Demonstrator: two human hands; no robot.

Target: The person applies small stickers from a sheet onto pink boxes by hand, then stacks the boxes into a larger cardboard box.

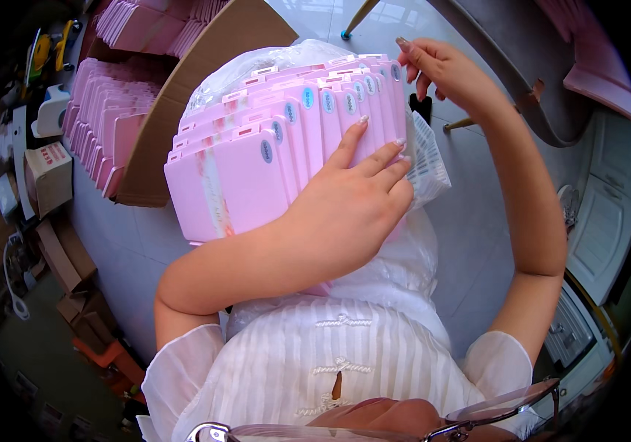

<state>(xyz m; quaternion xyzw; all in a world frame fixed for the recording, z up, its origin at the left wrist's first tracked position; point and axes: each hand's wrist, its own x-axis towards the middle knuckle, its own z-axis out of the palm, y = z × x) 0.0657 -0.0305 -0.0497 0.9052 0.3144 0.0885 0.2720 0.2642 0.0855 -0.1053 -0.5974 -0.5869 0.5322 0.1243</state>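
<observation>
A fanned row of flat pink boxes with hanging tabs rests on my lap. Each overlaps the one behind, and several bear a silver-blue oval sticker near a top corner. My left hand lies palm down across the right part of the row, fingers spread over the box faces. Just beyond the far right corner, my right hand is raised with its thumb extended and fingers partly curled; I see nothing held in it. A sheet of printed stickers sticks out at the row's right side.
Clear plastic wrap lies behind and under the boxes. At left, a cardboard carton stands beside more pink boxes. A dark curved edge of furniture is at upper right, white cabinets at right. A small carton sits far left.
</observation>
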